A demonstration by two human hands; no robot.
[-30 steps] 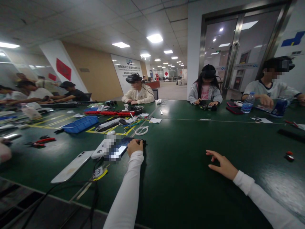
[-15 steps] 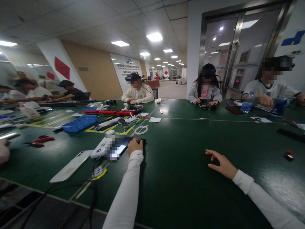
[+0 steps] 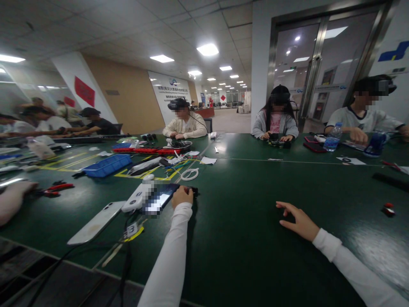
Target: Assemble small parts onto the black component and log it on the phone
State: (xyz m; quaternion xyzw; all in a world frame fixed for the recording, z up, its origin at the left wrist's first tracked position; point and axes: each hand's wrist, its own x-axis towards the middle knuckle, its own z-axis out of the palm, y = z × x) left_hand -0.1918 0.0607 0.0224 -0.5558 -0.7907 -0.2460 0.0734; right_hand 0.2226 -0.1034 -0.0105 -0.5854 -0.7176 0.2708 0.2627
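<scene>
My left hand (image 3: 182, 197), in a white sleeve, is stretched forward and curled round a small black object (image 3: 193, 190) beside a lit phone (image 3: 159, 198) on the green table (image 3: 243, 221). I cannot make out what the black object is. My right hand (image 3: 298, 221) lies flat on the bare table surface, fingers spread and pointing left, with nothing in it.
A white device (image 3: 136, 199), a silver phone (image 3: 96, 223) face down and cables lie left of my left arm. Further back are a blue tray (image 3: 107, 166), a white cable coil (image 3: 189, 174) and red pliers (image 3: 56, 189). A small red-black part (image 3: 387, 208) lies at right. Several people sit around the table.
My hands have stayed put. At the far left edge another person's arm has reached further in over the table.
</scene>
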